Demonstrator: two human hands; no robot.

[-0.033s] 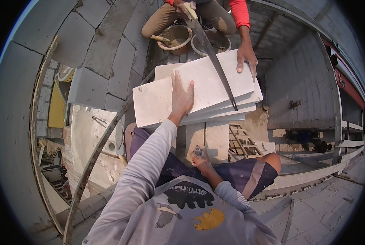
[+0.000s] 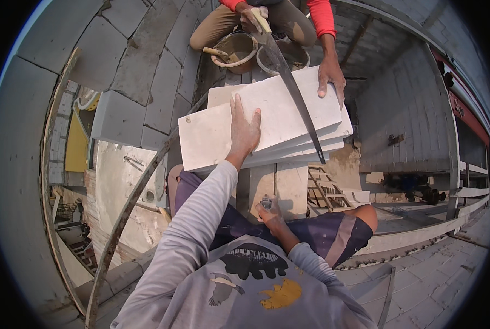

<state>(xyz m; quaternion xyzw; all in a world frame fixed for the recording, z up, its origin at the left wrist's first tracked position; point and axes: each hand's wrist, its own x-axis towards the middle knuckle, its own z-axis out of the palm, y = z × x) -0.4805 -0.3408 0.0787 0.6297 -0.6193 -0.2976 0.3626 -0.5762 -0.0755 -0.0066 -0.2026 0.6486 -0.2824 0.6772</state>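
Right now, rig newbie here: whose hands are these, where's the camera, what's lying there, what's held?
No robot: a fisheye camera on a person's head looks down, so straight edges bend. The wearer's left hand lies on stacked pale blocks; their right hand holds a small dark object, too unclear to name. Opposite, a co-worker grips a handsaw, its blade across the top block, with their other hand on that block.

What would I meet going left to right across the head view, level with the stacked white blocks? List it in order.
Yellow panel, the wearer's left hand, handsaw blade, the co-worker's hand, grey block wall.
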